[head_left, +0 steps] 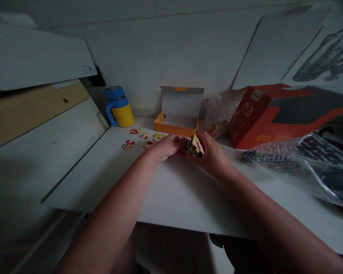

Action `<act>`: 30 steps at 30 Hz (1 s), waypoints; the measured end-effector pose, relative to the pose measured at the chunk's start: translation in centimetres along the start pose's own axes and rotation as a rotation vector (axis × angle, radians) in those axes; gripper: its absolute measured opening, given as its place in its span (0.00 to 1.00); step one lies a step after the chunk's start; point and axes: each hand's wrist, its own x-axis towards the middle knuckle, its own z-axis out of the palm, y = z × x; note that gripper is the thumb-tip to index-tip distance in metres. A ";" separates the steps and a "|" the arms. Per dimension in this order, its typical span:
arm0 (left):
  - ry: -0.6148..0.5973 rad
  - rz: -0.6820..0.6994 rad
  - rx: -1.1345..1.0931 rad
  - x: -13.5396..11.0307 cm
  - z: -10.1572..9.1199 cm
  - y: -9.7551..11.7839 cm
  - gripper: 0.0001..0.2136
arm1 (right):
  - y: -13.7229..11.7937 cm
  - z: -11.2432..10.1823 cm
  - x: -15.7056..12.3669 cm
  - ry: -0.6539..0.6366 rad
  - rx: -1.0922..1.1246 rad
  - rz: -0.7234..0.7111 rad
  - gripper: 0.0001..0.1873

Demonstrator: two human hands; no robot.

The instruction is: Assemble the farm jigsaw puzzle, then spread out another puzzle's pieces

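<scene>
Both my hands meet over the white table (171, 190) near its back edge. My right hand (213, 154) is closed around a small stack of colourful puzzle pieces (194, 146), held upright. My left hand (168, 146) is closed too, its fingers touching the left side of that stack. Several loose colourful pieces (144, 136) lie flat on the table just left of and behind my left hand. An open orange box (175, 120) with a raised white lid stands right behind my hands.
A yellow mug with a blue lid and handle (118, 108) stands at the back left. A large orange carton (274, 114) lies at the back right, with a clear bag of small pieces (217, 118) beside it. A bigger plastic bag (308, 163) covers the table's right side. Boards lean at the left.
</scene>
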 end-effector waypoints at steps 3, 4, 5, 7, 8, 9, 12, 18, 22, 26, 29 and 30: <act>0.051 -0.034 0.066 -0.3 -0.8 0.8 0.09 | -0.1 0.0 0.0 0.018 0.007 -0.049 0.29; 0.101 -0.071 0.115 -0.5 -1.6 1.3 0.07 | -0.1 -0.1 0.0 0.036 0.009 -0.057 0.29; 0.182 -0.115 0.181 -0.8 -2.8 2.0 0.05 | -0.1 -0.2 0.1 0.056 0.008 -0.057 0.29; 0.492 -0.197 0.393 -1.8 -5.9 3.2 0.05 | 0.0 -0.6 0.2 0.092 -0.001 -0.041 0.30; 0.692 -0.244 0.520 -2.5 -7.6 3.8 0.05 | 0.1 -0.7 0.2 0.107 -0.005 -0.032 0.30; 0.793 -0.282 0.572 -3.2 -9.5 4.2 0.06 | 0.2 -0.9 0.3 0.121 -0.007 -0.024 0.30; 0.932 -0.418 0.654 -5.4 -14.0 4.4 0.06 | 0.5 -1.2 0.4 0.156 0.000 -0.014 0.29; 0.937 -0.537 0.765 -5.7 -15.7 3.0 0.12 | 0.7 -1.3 0.5 0.147 0.018 0.037 0.29; 0.880 -0.541 0.810 -4.3 -14.9 2.5 0.14 | 0.7 -1.3 0.5 0.138 0.014 0.049 0.30; 0.808 -0.532 0.818 -3.7 -14.6 2.0 0.10 | 0.9 -1.7 0.6 0.106 -0.021 0.073 0.30; 0.761 -0.540 0.839 -3.8 -14.8 1.5 0.10 | 1.5 -2.9 0.9 0.119 -0.067 0.115 0.32; 0.754 -0.544 0.857 -3.8 -14.9 1.4 0.10 | 1.9 -3.5 1.0 0.144 -0.085 0.145 0.33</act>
